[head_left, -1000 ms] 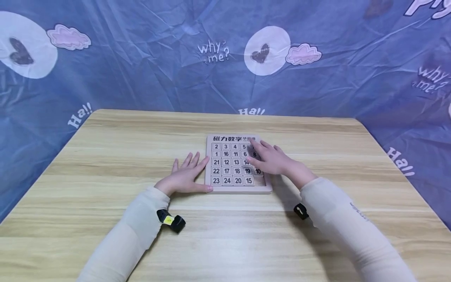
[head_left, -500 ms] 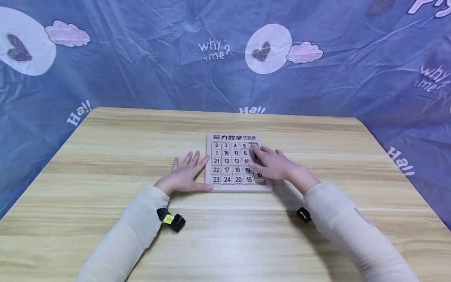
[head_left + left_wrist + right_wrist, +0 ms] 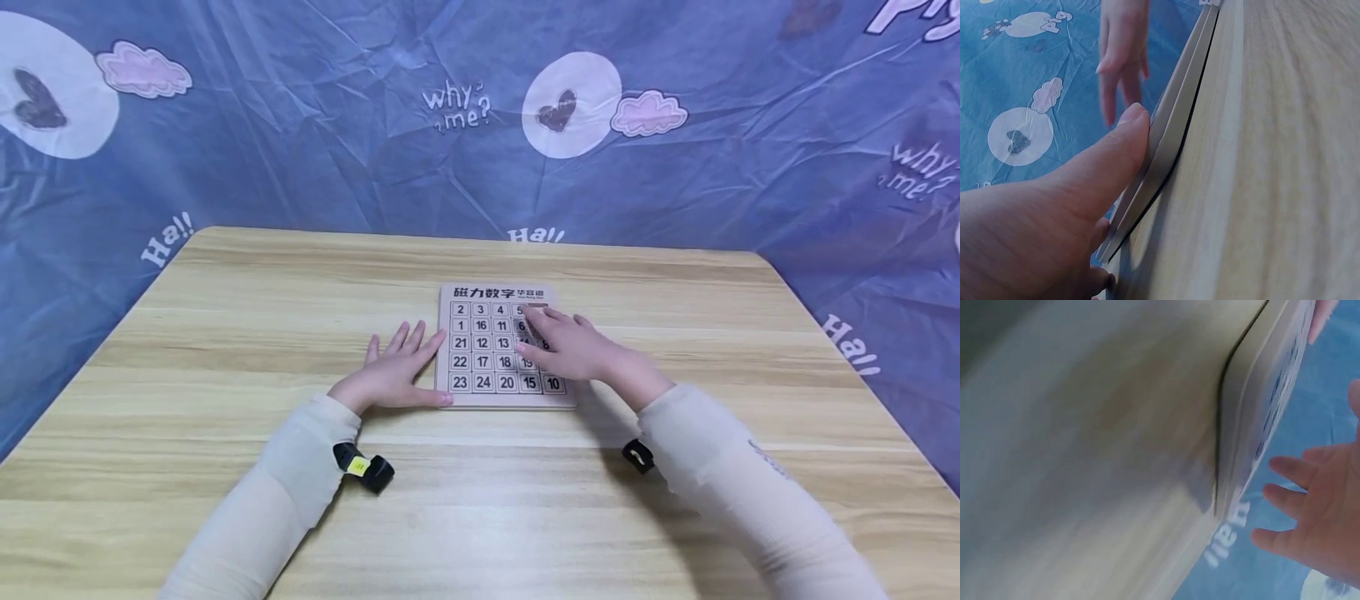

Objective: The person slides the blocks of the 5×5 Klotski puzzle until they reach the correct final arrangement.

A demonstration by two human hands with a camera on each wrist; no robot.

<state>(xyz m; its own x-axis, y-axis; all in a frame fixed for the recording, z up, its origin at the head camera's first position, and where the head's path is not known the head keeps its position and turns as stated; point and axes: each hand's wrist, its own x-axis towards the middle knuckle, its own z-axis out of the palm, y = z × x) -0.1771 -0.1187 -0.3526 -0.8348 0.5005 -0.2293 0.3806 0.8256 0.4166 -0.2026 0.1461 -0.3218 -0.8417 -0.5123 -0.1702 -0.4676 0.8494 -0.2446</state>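
A number sliding puzzle (image 3: 510,402) lies flat on the wooden table, its square tiles printed with black numbers. My left hand (image 3: 392,380) rests at its left side, fingers spread and straight, with the thumb (image 3: 1119,140) against the near edge. Over the puzzle's right columns reaches my right hand (image 3: 572,343), fingers extended and a fingertip by the 5 tile (image 3: 519,310); contact there is unclear. Tile 10 (image 3: 553,383) fills the near right corner. A dark reddish gap (image 3: 538,306) shows partly at the far right corner. Some right-hand tiles are hidden beneath my hand.
The wood-grain table (image 3: 480,508) extends around the puzzle on all sides. A blue printed cloth (image 3: 337,125) hangs behind it and along the sides. Both forearms wear pale sleeves (image 3: 277,492) and black wrist straps (image 3: 366,468).
The right column of tiles has slid toward me: 10 has gone into the near right corner, 8 is one row lower. My right hand dipped nearer with them, then moved left toward tile 5.
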